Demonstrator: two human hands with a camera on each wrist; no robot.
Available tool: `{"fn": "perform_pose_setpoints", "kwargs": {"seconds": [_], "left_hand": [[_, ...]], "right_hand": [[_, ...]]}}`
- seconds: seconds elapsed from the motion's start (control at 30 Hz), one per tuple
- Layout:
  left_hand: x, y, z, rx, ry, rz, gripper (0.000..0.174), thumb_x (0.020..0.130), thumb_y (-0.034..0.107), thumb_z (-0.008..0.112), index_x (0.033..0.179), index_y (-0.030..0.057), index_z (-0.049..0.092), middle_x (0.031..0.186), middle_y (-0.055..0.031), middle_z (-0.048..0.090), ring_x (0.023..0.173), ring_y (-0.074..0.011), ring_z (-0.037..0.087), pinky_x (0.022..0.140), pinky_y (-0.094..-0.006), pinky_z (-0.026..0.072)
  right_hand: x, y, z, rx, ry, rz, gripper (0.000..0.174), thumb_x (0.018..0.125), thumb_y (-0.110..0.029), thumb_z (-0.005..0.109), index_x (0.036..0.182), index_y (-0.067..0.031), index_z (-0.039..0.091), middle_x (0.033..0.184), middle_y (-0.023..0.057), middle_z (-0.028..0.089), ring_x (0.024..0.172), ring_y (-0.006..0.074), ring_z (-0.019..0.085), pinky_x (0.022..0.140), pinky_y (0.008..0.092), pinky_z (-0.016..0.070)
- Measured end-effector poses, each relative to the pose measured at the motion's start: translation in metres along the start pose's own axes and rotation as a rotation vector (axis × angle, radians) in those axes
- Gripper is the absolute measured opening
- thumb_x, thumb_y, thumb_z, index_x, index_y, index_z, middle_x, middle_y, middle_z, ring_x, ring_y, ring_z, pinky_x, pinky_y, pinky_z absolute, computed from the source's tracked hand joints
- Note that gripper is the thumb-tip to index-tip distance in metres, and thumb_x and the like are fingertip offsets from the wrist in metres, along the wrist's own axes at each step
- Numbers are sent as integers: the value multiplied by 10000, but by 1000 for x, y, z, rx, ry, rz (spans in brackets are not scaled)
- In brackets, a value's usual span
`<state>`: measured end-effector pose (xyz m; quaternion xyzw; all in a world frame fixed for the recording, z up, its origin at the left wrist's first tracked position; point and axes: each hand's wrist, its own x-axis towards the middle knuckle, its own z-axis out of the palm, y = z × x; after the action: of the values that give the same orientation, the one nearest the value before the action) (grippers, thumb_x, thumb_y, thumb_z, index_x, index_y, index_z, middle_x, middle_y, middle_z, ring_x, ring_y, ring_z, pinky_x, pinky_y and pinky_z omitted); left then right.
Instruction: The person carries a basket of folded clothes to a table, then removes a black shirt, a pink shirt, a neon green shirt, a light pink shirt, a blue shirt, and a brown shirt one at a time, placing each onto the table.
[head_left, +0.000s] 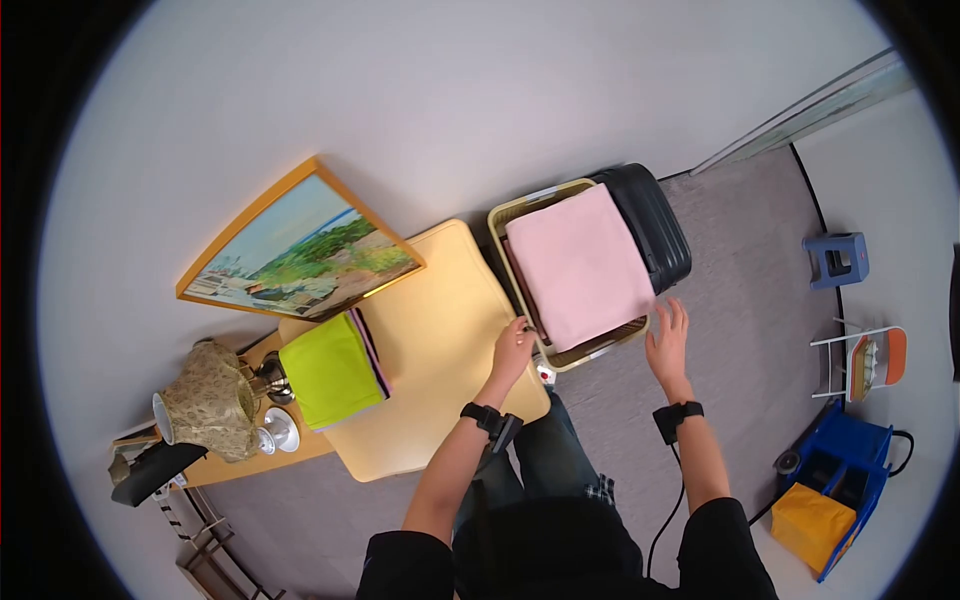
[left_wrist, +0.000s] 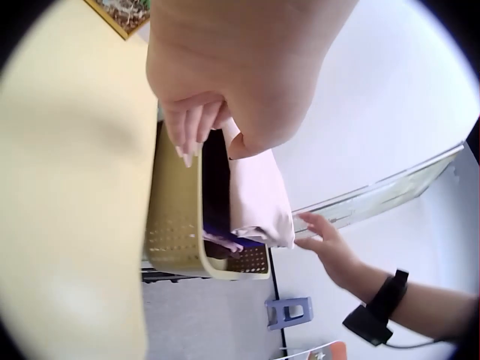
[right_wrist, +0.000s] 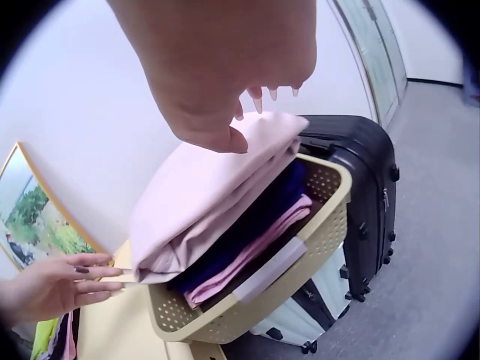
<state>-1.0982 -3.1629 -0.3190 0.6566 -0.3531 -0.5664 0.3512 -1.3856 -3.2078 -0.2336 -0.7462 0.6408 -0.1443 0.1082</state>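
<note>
A folded pink cloth (head_left: 580,265) lies on top of a stack in a beige plastic basket (right_wrist: 330,217). Dark blue cloth (right_wrist: 240,225) and another pink fold (right_wrist: 251,255) show beneath it. My left hand (head_left: 513,352) is at the basket's left side, its fingers extended beside the pink cloth's edge in the right wrist view. On the opposite side, my right hand (head_left: 668,345) hovers near the basket's front right corner with fingers spread and slightly bent. Neither hand has anything in its grasp.
A black suitcase (head_left: 645,225) stands beside the basket, and a white one (right_wrist: 300,311) is below it. Left is a beige table (head_left: 440,340) with a stack topped by lime-green cloth (head_left: 330,370), a framed painting (head_left: 310,245) and a lamp (head_left: 210,400). A blue stool (head_left: 838,260) stands far right.
</note>
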Motion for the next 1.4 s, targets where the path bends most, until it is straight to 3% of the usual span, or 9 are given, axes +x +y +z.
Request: {"fn": "perform_pose_setpoints", "kwargs": {"seconds": [0.27,0.37,0.6,0.8,0.9,0.97,1.1,1.3,1.4], "left_hand": [[13,28,23,613,397,371,192,846,192,616,946,38,672,1022,-173,530,927,-290,577,787,-381,476],[34,36,33,-438,111,-304,350,897,332,571,977,-9,570,717,-52,583,654,-187,621,619,-315,505],[43,49,28,-129,-19,-247,329,908,377,558,919,57,484,650,-49,579,526,-113,586,488,-251,490],[56,13,29,22,272,38,402,913,379,569,1047,0,594,728,-76,595,696,-161,623,600,-300,521],[59,11,21,108,209,-86,407,909,356,569,1026,-35,576,869,-115,617,784,-177,632,701,-309,556],[46,57,25,-169,80,-436,520,907,470,537,952,-41,619,799,-114,630,734,-198,634,698,-328,528],[47,68,17,-93,-117,-532,540,919,466,491,1018,-56,591,906,-127,636,805,-218,642,753,-343,543],[43,64,42,-176,124,-59,413,906,331,589,1093,-36,587,914,-86,652,801,-200,641,755,-338,521],[45,61,56,-305,146,24,453,889,248,617,1243,-8,497,1103,-116,611,1005,-219,606,859,-334,487]], "right_hand": [[-42,62,-13,78,-88,91,515,710,50,609,1205,2,473,1382,228,344,1309,425,301,1082,497,305],[-53,70,-11,82,-131,122,518,706,48,614,1203,0,475,1386,229,339,1302,429,306,1080,496,308],[-55,74,-11,124,-196,154,509,708,52,619,1192,-23,482,1391,218,337,1298,426,312,1078,493,319],[-52,80,-18,160,-226,161,522,710,61,620,1202,-24,469,1403,206,324,1297,415,320,1075,486,333],[-57,84,-17,202,-247,175,521,711,60,623,1202,-24,471,1402,211,323,1290,418,326,1067,481,343],[-61,90,-12,174,-226,154,516,710,55,629,1197,-21,475,1398,221,325,1276,421,337,1056,474,355],[-64,85,-15,173,-245,161,514,708,49,633,1193,-20,478,1394,229,327,1260,423,350,1048,471,361],[-67,82,-11,188,-273,165,516,699,47,641,1186,-22,484,1393,227,330,1246,423,359,1039,470,367],[-67,81,-12,201,-277,159,513,699,45,644,1184,-22,487,1389,226,333,1239,421,364,1033,470,371]]}}
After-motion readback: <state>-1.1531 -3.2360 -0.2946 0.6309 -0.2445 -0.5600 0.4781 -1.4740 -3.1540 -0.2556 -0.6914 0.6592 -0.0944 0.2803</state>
